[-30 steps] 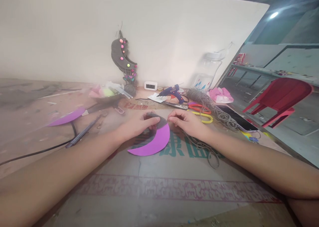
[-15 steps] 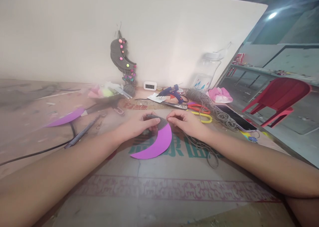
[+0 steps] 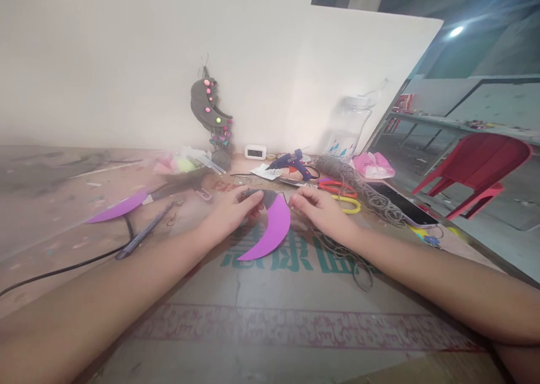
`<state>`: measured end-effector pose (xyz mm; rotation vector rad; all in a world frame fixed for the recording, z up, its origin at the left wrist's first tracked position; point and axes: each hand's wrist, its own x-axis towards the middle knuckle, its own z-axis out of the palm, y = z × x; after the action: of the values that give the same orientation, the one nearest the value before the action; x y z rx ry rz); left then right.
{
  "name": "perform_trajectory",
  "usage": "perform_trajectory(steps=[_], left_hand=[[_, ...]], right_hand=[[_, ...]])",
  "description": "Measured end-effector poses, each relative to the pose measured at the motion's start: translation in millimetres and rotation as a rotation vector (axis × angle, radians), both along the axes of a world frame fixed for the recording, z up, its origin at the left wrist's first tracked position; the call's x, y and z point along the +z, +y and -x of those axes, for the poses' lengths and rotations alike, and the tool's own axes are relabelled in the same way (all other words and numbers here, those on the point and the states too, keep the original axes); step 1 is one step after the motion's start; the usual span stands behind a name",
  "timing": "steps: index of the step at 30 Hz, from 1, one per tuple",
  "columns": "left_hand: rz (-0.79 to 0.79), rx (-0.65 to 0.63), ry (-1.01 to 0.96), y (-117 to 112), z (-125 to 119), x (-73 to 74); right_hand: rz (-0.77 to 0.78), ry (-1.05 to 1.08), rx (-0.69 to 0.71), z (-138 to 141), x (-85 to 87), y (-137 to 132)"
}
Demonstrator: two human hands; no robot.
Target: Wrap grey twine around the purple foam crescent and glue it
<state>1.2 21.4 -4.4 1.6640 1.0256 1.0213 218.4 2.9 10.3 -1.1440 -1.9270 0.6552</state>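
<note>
My left hand (image 3: 239, 208) pinches the upper end of a purple crescent (image 3: 272, 232), where grey yarn is wound round it. The crescent's bare purple tip hangs down to the left, above the printed cardboard (image 3: 211, 328). Just right of the crescent, my right hand (image 3: 314, 204) has thumb and finger closed on the grey yarn (image 3: 333, 243), which trails below that hand in loose loops on the cardboard. Part of the wound section lies hidden under my left thumb.
Behind the hands lie a blue glue gun (image 3: 291, 162), red-handled pliers (image 3: 337, 188) and a yellow handle (image 3: 350, 205). A yarn heap (image 3: 337, 167) and phone (image 3: 400, 204) sit right. Another purple piece (image 3: 118, 207) and a pen (image 3: 145, 231) lie left. A decorated grey crescent (image 3: 202, 105) leans against the wall.
The crescent has tilted, its lower tip swinging right and up. My right hand has shifted slightly right, away from the crescent. The whole view has moved a little.
</note>
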Motion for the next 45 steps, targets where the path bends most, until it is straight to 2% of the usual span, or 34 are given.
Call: perform_trajectory(steps=[5, 11, 15, 18, 22, 28, 31, 36, 40, 43, 45], left_hand=[[-0.005, -0.015, 0.014, -0.3, 1.5, -0.9], [0.022, -0.02, -0.002, -1.3, 2.3, -1.1], [0.005, -0.002, 0.015, -0.2, 2.5, -3.2], [-0.002, 0.0, 0.03, -0.2, 2.6, -2.7], [0.021, -0.041, 0.037, -3.0, 2.0, 1.0], [0.065, -0.091, 0.02, -5.6, 1.6, 3.0], [0.061, -0.124, 0.032, -5.1, 1.8, 2.8], [0.05, -0.137, 0.062, -4.5, 1.2, 3.6], [0.041, -0.134, 0.067, -4.6, 1.6, 3.3], [0.035, -0.131, 0.076, -5.2, 2.2, 3.8], [0.023, -0.119, 0.096, -6.0, 2.1, 5.2]], right_hand=[[-0.005, -0.148, 0.025, 3.2, -0.5, -2.1], [-0.073, -0.124, 0.012, 4.5, 0.3, -7.1], [-0.066, -0.125, 0.036, 4.6, 0.3, -8.0], [-0.067, -0.068, 0.045, 3.5, -0.4, -5.7], [-0.145, 0.09, -0.052, 0.6, -2.9, -0.9], [0.017, 0.132, 0.11, 2.2, -6.5, -1.2], [0.071, 0.144, 0.124, 3.5, -6.8, -1.2], [-0.057, 0.009, 0.044, 0.9, -4.6, -0.9], [-0.153, -0.068, 0.116, 0.7, -2.2, -7.7], [-0.201, -0.035, 0.119, -0.2, 2.5, -9.0], [-0.224, 0.032, 0.042, -4.6, 9.9, -3.0]])
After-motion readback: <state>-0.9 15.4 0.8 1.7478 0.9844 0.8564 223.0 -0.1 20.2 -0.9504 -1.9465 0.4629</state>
